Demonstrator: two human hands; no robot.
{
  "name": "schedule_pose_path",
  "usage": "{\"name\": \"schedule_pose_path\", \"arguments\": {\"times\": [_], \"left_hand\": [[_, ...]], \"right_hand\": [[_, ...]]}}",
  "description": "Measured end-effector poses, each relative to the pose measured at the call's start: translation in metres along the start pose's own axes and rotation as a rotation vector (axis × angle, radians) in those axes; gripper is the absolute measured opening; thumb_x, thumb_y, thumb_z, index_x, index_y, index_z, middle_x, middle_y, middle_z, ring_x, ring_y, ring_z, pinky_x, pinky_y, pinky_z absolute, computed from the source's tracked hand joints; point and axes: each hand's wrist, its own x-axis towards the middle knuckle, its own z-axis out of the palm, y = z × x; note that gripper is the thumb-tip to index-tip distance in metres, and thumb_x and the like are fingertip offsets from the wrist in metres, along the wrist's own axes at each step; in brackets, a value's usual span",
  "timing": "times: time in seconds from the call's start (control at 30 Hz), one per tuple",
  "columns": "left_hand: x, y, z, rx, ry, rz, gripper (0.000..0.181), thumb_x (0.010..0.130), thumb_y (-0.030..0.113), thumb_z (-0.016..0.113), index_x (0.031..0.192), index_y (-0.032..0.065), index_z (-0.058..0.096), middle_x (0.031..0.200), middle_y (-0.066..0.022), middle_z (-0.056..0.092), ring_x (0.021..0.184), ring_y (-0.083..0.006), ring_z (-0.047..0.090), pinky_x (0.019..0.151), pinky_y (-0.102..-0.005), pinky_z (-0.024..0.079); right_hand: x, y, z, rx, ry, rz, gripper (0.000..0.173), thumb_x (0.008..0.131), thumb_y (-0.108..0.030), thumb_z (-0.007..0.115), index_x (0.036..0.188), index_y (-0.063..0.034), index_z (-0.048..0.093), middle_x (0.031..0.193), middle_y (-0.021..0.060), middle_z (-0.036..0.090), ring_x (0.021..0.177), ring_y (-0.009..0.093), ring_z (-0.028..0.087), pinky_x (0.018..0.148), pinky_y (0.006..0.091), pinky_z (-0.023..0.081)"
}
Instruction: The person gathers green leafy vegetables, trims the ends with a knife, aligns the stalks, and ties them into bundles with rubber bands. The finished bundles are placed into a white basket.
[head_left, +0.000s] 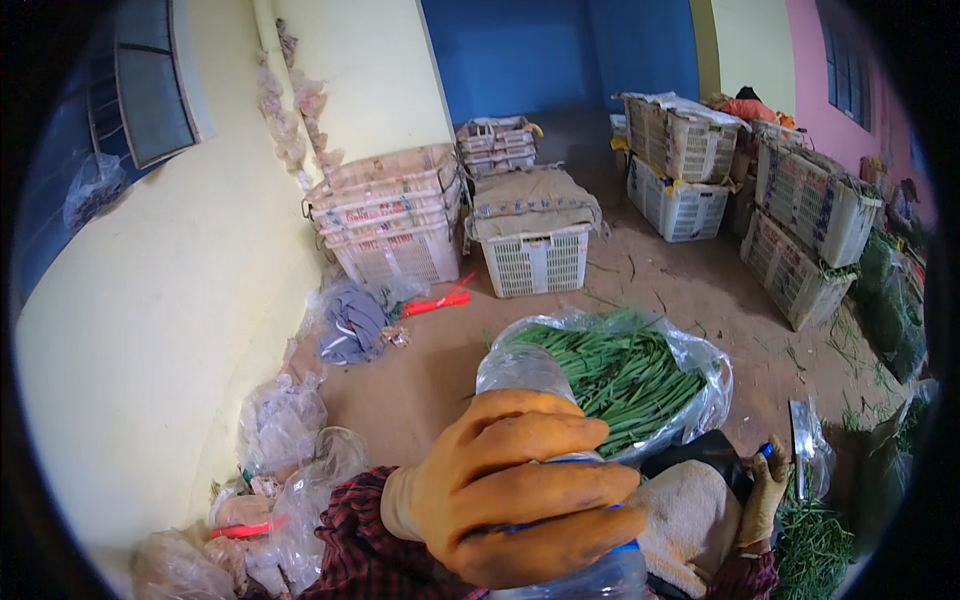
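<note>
My left hand (525, 487), in an orange-coated glove, is wrapped around a clear plastic bottle (525, 367) with blue on its label, raised close to the camera. My right hand (765, 487), in a pale tan glove, holds a small blue bottle cap (766, 450) at its fingertips. Beyond the bottle, an open clear plastic bag (716, 390) holds a heap of long green leafy stalks (637, 367). A beige cloth (682, 517) lies over my lap. Part of the bottle is hidden behind the left glove.
A wide metal blade (802, 442) lies at right beside loose greens (814, 547). Stacked plastic crates (397, 247) and a covered crate (536, 262) stand ahead; more crates (795, 262) are at right. Crumpled plastic bags (281, 420) and a grey cloth (352, 322) lie along the left wall.
</note>
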Motion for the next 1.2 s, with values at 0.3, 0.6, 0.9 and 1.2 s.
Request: {"name": "schedule_pose_path", "arguments": {"times": [0.3,0.6,0.9,1.2], "left_hand": [[0.015,-0.005,-0.018,0.084,0.084,0.223,0.026,0.073,0.015,0.072,0.098,0.0079,0.072,0.108,-0.0110,0.068,0.096,-0.0306,0.065,0.079,-0.0436,0.053],[0.009,0.000,-0.021,0.004,-0.067,0.051,0.058,0.063,0.015,0.091,0.110,0.0080,0.057,0.098,-0.0108,0.070,0.089,-0.0318,0.068,0.069,-0.0421,0.056],[-0.072,-0.014,0.005,-0.662,-0.109,-0.339,0.035,0.092,0.016,0.064,0.123,0.0038,0.054,0.119,-0.0245,0.063,0.106,-0.0405,0.063,0.090,-0.0517,0.049],[-0.167,-0.005,0.064,-0.811,-0.062,-1.229,0.078,0.065,0.008,0.090,0.130,0.0017,0.048,0.118,-0.0113,0.064,0.111,-0.0204,0.060,0.097,-0.0365,0.047]], "right_hand": [[-0.005,0.001,0.000,0.083,-0.036,-0.006,0.042,0.089,0.001,0.064,0.130,-0.0064,0.059,0.108,0.0000,0.060,0.084,0.010,0.058,0.078,0.0234,0.048],[-0.003,0.005,-0.004,0.034,-0.034,-0.001,0.041,0.089,0.001,0.064,0.130,-0.0039,0.059,0.114,0.0003,0.060,0.095,0.011,0.057,0.085,0.0247,0.048],[-0.005,0.003,0.002,-0.042,-0.068,0.035,0.043,0.087,-0.002,0.067,0.130,-0.0066,0.060,0.111,-0.0010,0.059,0.094,0.010,0.054,0.086,0.0234,0.046],[-0.046,-0.108,0.126,-0.152,-0.500,0.086,0.041,0.080,0.000,0.071,0.120,0.0007,0.062,0.115,0.0094,0.063,0.103,0.018,0.060,0.092,0.0304,0.047]]}}
